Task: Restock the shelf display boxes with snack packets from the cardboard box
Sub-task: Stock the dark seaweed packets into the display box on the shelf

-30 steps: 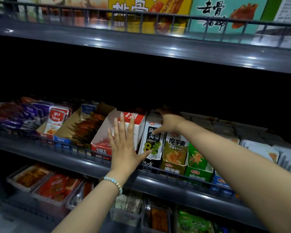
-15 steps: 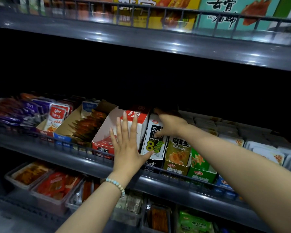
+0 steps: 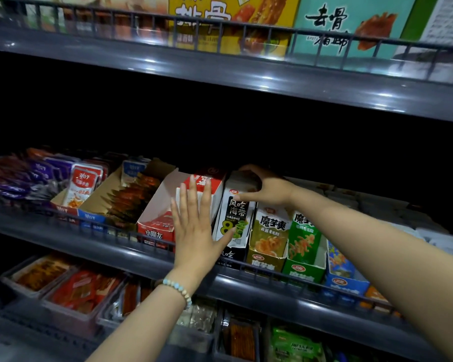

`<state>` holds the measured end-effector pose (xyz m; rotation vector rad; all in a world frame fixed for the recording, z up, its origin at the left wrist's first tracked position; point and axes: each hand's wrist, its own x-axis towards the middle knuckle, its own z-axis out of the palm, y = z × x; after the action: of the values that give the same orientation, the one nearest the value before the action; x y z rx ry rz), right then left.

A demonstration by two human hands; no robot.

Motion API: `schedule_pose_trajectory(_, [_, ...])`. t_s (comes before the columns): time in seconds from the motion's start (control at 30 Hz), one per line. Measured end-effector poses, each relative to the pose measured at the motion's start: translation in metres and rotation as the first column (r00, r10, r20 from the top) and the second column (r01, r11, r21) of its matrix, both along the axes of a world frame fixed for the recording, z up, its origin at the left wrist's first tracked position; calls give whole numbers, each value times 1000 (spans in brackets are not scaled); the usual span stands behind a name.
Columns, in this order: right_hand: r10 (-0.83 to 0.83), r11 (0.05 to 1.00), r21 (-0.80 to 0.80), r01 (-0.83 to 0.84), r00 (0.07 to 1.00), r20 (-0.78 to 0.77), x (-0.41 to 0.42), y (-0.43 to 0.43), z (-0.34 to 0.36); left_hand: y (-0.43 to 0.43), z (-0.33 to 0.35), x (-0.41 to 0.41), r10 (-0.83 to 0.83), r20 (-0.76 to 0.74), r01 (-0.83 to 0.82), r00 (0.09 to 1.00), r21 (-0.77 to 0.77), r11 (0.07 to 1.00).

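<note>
On the middle shelf stands a row of display boxes. My left hand [image 3: 194,226] is flat and open, fingers up, pressed against the right side of a red-and-white display box [image 3: 157,226] holding red-topped packets [image 3: 203,180]. Its thumb touches the black-and-white seaweed snack box [image 3: 234,218]. My right hand [image 3: 266,189] grips the top of that seaweed box, fingers curled over its upper edge. To the right stand an olive konjac box [image 3: 268,241] and a green konjac box [image 3: 304,246]. No cardboard supply box is in view.
A wire rail [image 3: 285,278] runs along the shelf's front edge. Left of the red box are brown open boxes [image 3: 107,199] with orange and red packets. White boxes [image 3: 403,218] fill the right. Clear bins [image 3: 71,291] sit on the shelf below, large boxes [image 3: 233,22] above.
My right hand has shifted slightly on the seaweed box's top and closed on it. The left hand stays flat against the red box. The view has drifted a little.
</note>
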<state>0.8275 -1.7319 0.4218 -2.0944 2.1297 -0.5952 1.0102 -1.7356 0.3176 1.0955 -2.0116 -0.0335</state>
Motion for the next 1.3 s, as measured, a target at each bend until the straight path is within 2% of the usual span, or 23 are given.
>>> schedule_pose_trajectory(0.1, [-38,999,-39,39,999,24,-10,22,10,13,4,-8,-143,-8,143,990,-26,989])
schedule_pose_trajectory(0.2, [-74,994,-79,81,993,93,-22,52,13,29,7,-22,-295,-23,296,955,13,955])
schedule_pose_trajectory(0.3, [-95,986,-118,117,979,179,-34,76,-1,41,11,-37,-381,-11,381,924,27,924])
schedule_pose_trajectory(0.4, [-169,973,-71,219,887,429,-31,100,-23,44,15,-51,-426,-147,449,893,199,871])
schedule_pose_trajectory(0.53, [-130,989,20,149,785,605,-22,105,-47,43,18,-60,-427,-342,546,837,478,688])
schedule_pose_trajectory(0.6, [-125,989,18,149,754,645,-20,97,-52,46,19,-64,-421,-437,604,795,506,616])
schedule_pose_trajectory(0.67, [-123,989,13,151,750,650,-18,92,-53,50,18,-67,-420,-450,611,788,490,622])
schedule_pose_trajectory(0.77, [-150,986,38,161,776,612,-25,95,-47,52,13,-69,-388,-438,574,811,466,673])
schedule_pose_trajectory(0.83, [-164,980,2,197,814,557,-40,102,-35,53,12,-72,-362,-392,508,846,386,770])
schedule_pose_trajectory(0.93, [-187,962,-124,244,917,351,-72,113,-16,55,14,-81,-350,-247,405,904,230,885])
schedule_pose_trajectory(1.0, [-172,969,-143,200,967,185,-88,117,-6,58,12,-91,-338,-119,357,933,217,909])
schedule_pose_trajectory(1.07, [-189,976,-94,195,980,68,-97,114,-3,59,7,-102,-305,-16,300,952,230,926])
schedule_pose_trajectory(1.2, [-242,969,24,245,967,-77,-108,93,-14,55,-5,-115,-226,41,212,973,219,952])
schedule_pose_trajectory(1.3, [-253,966,-3,258,947,-197,-113,80,-22,53,-10,-118,-191,82,173,978,185,967])
